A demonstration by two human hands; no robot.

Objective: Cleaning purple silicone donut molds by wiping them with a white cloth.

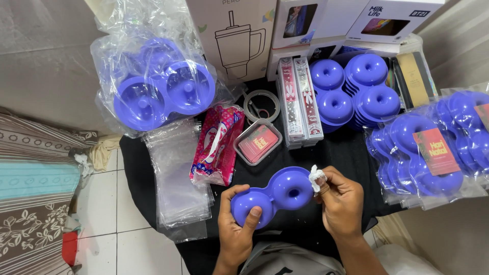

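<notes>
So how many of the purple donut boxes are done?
Done: several bagged containers with red cards lie at the right. In hand: left hand holds one purple container; right hand pinches a white scrap at its edge. Left: the unbagged stack and empty bags.

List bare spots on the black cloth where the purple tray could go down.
Bare cloth lies between the white boxed strips, the bagged trays and the right hand. A narrower gap sits beside the left hand. The top is crowded: stacked trays, card box.

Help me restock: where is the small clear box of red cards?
In the head view, centre: the clear box sits on the black cloth, between the pink packet and the patterned strips.
</notes>
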